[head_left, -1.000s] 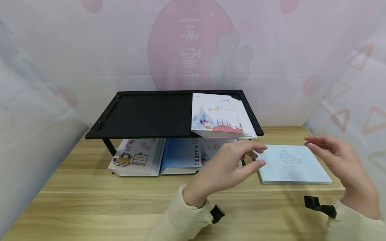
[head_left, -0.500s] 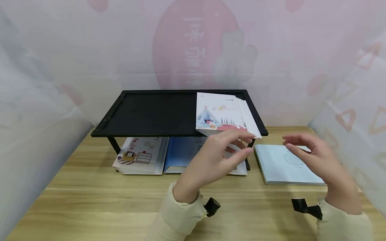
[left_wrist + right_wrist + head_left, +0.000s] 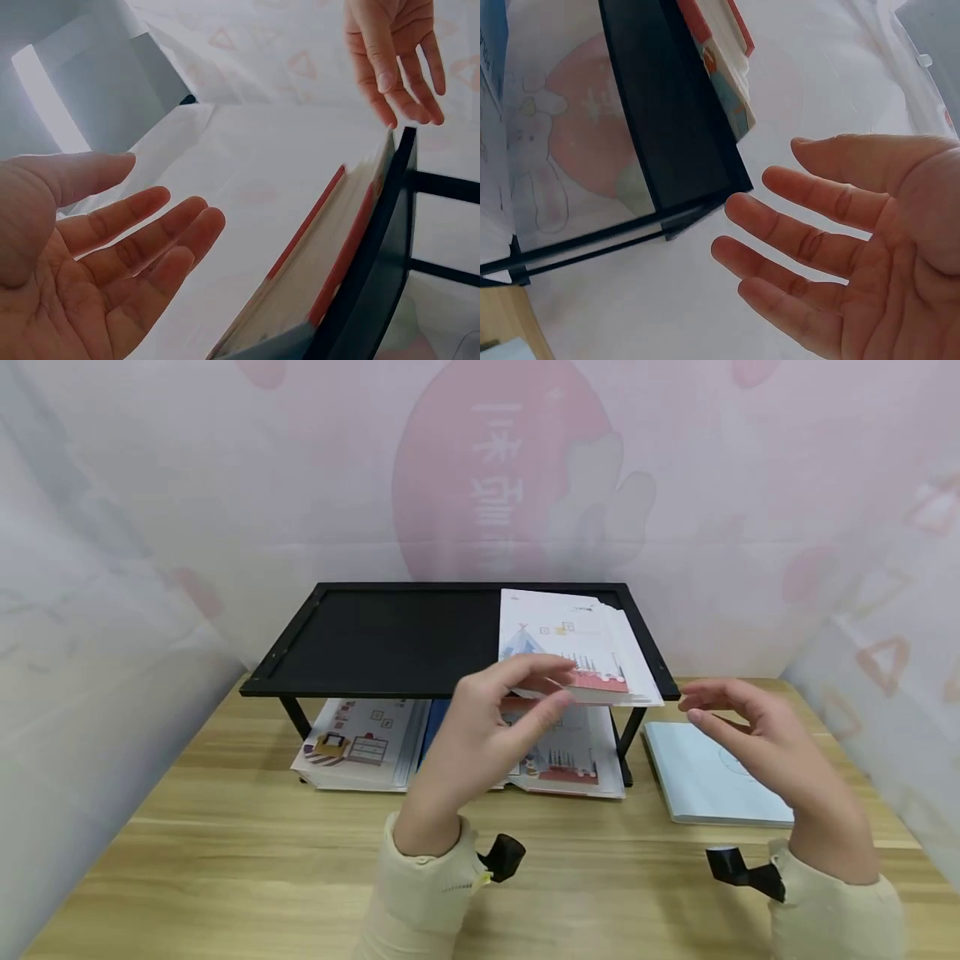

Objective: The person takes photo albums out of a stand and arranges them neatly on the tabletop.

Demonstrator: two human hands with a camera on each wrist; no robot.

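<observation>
A stack of illustrated booklets is seen lying on the right end of a black shelf, its near edge jutting slightly past the shelf's front rim. The left hand is held up just in front of that near edge, fingers relaxed and spread, nothing gripped; whether a fingertip touches the stack cannot be told from the head view, though in the left wrist view the palm is shown apart from the stack. The right hand is raised near the shelf's right front corner, fingers straight and parted, nothing held. A pale blue book is seen flat on the wooden table beneath that hand. More booklets are stored under the shelf.
</observation>
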